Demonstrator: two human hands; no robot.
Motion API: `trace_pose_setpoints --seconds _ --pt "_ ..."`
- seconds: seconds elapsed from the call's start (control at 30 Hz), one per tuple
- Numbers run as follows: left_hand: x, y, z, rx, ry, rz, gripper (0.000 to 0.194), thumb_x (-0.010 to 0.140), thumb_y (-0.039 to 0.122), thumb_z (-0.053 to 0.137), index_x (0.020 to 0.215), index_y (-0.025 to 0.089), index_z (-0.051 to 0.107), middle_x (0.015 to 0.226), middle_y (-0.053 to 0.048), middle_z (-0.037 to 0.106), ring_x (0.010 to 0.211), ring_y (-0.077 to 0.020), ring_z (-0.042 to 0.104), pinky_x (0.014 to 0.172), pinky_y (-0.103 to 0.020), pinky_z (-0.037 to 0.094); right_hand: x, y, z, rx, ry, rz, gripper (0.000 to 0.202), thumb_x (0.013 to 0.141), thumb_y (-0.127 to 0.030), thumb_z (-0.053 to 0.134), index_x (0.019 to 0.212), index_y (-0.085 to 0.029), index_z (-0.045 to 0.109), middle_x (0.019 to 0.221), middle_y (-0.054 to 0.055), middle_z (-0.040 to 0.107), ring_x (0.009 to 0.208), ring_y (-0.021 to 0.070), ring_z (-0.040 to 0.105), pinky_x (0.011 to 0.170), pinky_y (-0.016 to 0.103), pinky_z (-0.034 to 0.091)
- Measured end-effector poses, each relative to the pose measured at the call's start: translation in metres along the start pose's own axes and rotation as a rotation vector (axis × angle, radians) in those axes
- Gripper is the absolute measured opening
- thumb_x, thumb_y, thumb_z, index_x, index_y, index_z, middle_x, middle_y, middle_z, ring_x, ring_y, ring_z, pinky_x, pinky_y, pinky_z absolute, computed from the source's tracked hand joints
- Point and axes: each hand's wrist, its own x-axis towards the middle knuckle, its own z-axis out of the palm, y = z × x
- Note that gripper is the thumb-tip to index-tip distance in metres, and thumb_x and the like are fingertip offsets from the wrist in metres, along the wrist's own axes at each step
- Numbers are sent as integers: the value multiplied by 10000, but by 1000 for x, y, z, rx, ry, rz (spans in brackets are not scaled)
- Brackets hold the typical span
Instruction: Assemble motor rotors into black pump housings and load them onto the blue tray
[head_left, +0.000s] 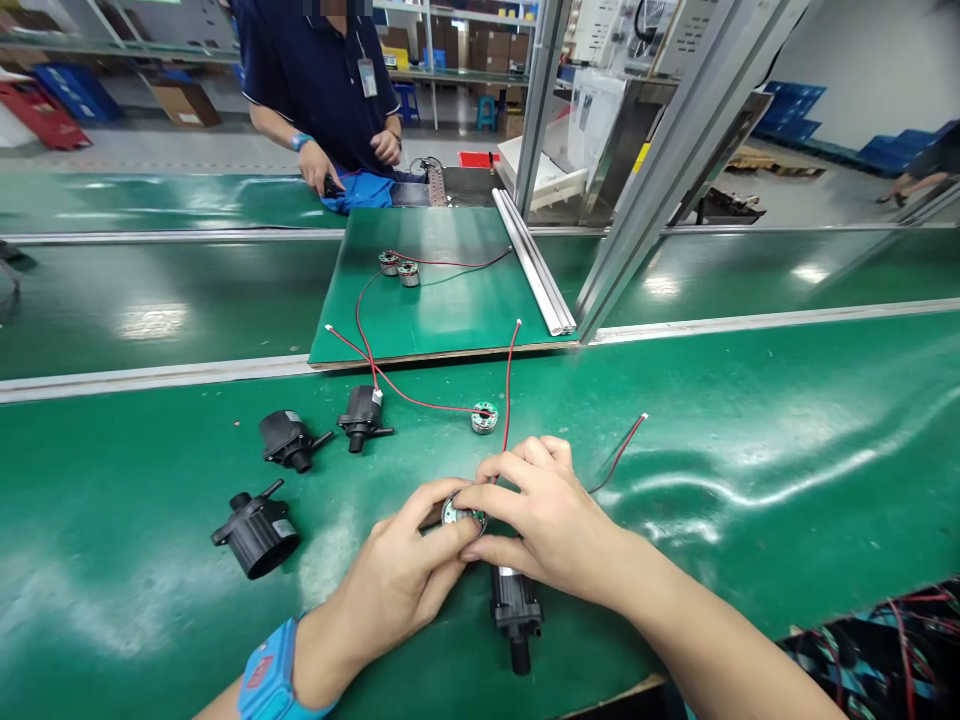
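Green sheeting covers the bench [360, 640], where the left hand [416, 565] and right hand [536, 510] pinch a round part [463, 514] between nearly closed fingers, though the fingertips partly hide it. Lower right of the round part sits a black pump [516, 600]; three other pumps [285, 438] lie left of it. Above it are a similar ring [484, 418] and, farther off, a board [450, 320] bearing two more.

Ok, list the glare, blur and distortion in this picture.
Head view: wavy white glare crosses the green work surface at right; the metal post leans, likely from wide-angle stretch; the top-right corner is blurred; left hand and right hand look fairly sharp.
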Motion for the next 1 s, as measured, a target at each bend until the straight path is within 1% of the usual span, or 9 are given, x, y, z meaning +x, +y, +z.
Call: trace_pose_setpoints --seconds 0.13,0.33,0.43,0.53,0.6,0.7,0.77,0.87,1.0 --pt "-1 4 -5 48 60 57 272 933 93 542 1153 232 622 1358 -106 498 1175 -197 614 922 -259 554 -2 -8 1 -92 118 -52 268 951 -492 613 1120 -291 669 992 -14 682 853 179 478 832 393 253" --pt "7 2 -6 -60 -143 -136 248 993 214 493 1213 285 582 1333 -63 575 1136 -157 650 937 -269 562 2 -4 6 -90 -13 48 334 981 -517 546 1116 -249 693 857 12 663 852 198 454 822 387 258" --pt "9 -13 -11 33 -23 -163 427 966 358 575 1373 281 474 1438 -96 546 1318 -225 551 1074 -372 498 4 6 3 -16 -149 177 328 986 -512 540 1008 -250 737 814 21 665 866 205 466 808 387 258" --pt "9 -37 -21 367 147 -282 606 938 465 588 1464 214 423 1597 -202 344 1484 -394 322 1165 -590 335 4 16 -3 99 -354 211 347 995 -489 537 871 -241 745 789 14 684 869 196 496 802 381 274" --pt "10 -52 -28 588 162 -397 621 952 504 536 1467 170 442 1634 -262 224 1504 -490 207 1139 -686 276 3 21 -7 170 -433 185 352 986 -490 557 813 -243 738 777 -2 698 850 184 518 807 377 291" --pt "8 -66 -36 725 74 -463 617 965 555 480 1389 107 498 1494 -310 435 1401 -484 409 1094 -657 339 3 30 -5 176 -312 215 292 981 -482 570 900 -264 746 886 -11 736 880 182 568 831 376 322" --pt "6 -68 -41 730 8 -461 521 966 564 475 1204 114 582 1208 -235 655 1158 -406 618 1002 -572 446 6 37 1 106 -112 295 265 983 -464 572 1066 -264 725 1042 14 733 967 202 588 860 379 347" --pt "4 -65 -43 644 -80 -458 315 962 490 525 913 183 576 876 -97 674 855 -312 659 779 -440 522 13 49 16 11 69 380 412 935 -477 640 1258 -221 646 1164 67 693 1060 237 581 894 379 386" --pt "4 -54 -34 355 -26 -380 323 918 408 636 1155 200 568 1098 -85 675 1010 -270 659 837 -379 540 25 59 33 -70 85 406 576 870 -561 683 1301 -184 619 1152 88 696 1036 257 582 892 390 405"
